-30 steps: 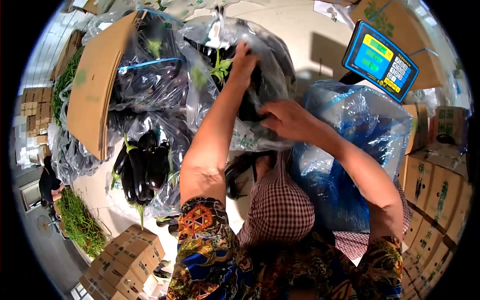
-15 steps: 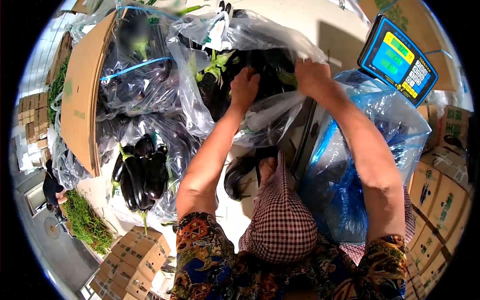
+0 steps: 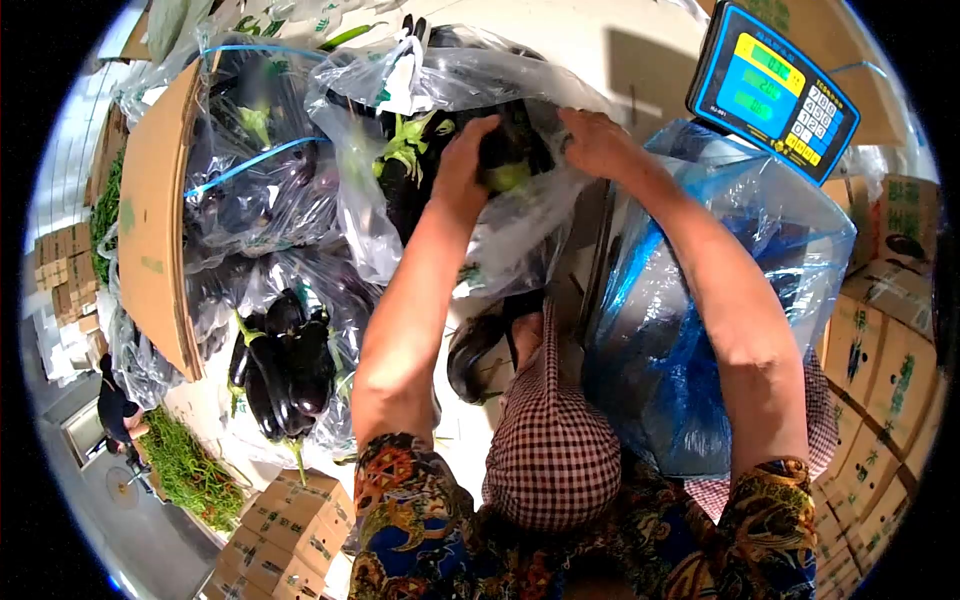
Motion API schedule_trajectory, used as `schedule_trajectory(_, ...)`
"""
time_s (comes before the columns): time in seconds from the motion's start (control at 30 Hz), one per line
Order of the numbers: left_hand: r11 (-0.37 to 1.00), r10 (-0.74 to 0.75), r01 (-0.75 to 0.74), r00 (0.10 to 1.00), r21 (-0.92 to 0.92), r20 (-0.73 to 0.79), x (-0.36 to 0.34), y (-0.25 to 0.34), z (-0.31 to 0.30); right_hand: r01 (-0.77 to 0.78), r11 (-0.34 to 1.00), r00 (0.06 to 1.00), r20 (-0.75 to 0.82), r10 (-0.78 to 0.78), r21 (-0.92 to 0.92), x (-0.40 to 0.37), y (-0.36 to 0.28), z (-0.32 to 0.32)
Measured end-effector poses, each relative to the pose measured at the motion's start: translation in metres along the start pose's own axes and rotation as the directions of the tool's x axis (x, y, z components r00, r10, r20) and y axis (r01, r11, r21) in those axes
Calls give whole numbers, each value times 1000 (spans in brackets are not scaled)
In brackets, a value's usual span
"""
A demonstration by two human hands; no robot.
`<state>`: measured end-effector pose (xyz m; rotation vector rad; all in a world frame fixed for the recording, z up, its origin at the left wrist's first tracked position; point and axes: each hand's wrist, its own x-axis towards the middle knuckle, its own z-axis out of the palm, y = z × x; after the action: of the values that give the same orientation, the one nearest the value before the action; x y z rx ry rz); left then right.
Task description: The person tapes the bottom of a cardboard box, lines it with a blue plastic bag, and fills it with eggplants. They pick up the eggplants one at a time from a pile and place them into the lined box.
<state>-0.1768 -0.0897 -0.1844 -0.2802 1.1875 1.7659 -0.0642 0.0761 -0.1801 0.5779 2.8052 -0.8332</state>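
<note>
A clear plastic bag [image 3: 375, 235] full of dark eggplants lies open in front of me. My left hand [image 3: 466, 160] reaches inside, its fingers curled against an eggplant [image 3: 515, 140] whose green cap points toward me. At the bag's right rim, my right hand [image 3: 597, 146] is closed on the plastic; its fingertips are partly hidden. Another eggplant with a pale green cap [image 3: 405, 145] lies to the left of my left hand. Below the bag, a single eggplant [image 3: 475, 355] rests on the floor by my foot.
To the left stand more bagged eggplants [image 3: 285, 360] and a cardboard sheet [image 3: 155, 220]. A blue plastic-lined container [image 3: 660, 380] is at my right, below a scale display [image 3: 775, 90]. Cardboard boxes [image 3: 290, 530] and green peppers [image 3: 190, 465] lie farther out; a person [image 3: 118, 405] is at far left.
My left hand has shifted slightly up and left, and an eggplant's green cap now shows beside it. My right hand has moved left along the bag's rim. The scale's digits differ.
</note>
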Motion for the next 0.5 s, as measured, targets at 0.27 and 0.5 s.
schedule_trajectory(0.27,904,319,-340,940,-260,-120,-106,17,-27,488,840,734,632,-247,-239,-61,-96,-9)
schedule_trajectory(0.5,828,463,-352,868,-436,178,-156,28,-29,181,957,940,326,-101,-227,-77,-84,-40)
